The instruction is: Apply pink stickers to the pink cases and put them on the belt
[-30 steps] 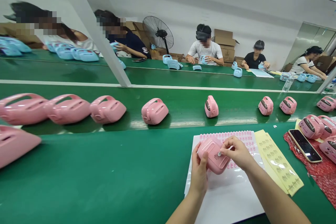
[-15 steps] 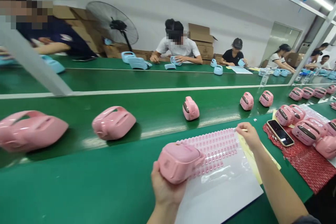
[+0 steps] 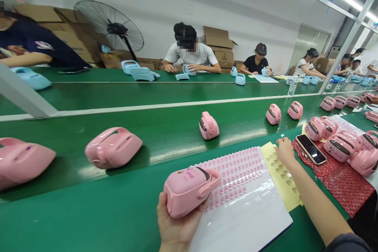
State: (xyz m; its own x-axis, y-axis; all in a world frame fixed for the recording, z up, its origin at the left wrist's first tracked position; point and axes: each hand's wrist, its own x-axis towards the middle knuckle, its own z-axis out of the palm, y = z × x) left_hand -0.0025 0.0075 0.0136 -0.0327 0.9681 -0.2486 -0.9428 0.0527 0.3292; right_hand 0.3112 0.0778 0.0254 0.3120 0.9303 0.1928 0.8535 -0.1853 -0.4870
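In my left hand [image 3: 180,224] rests a pink, rounded case with a carry handle [image 3: 189,191], like a small portable speaker, tilted with its decorated face upward. Beneath and beyond it lies a white sheet [image 3: 245,220] with rows of small pink oval stickers [image 3: 236,173]. My right hand [image 3: 286,151] is over the far edge of a yellow sheet of dark stickers [image 3: 280,175], its fingers bent together. At its fingertips is a small white scrap [image 3: 282,136]; whether the fingers touch it or hold something is unclear.
Several pink cases, including one [image 3: 209,126], stand on the green conveyor [image 3: 165,138]. To the right, a phone [image 3: 311,149] and more pink cases lie on red bubble wrap [image 3: 345,185]. Across the line, people handle blue cases; a metal post [image 3: 23,90] rises at left.
My right hand has left the sticker sheet's top corner and moved rightward to the white scrap. My left hand has turned the pink case, so its printed face and handle show more.
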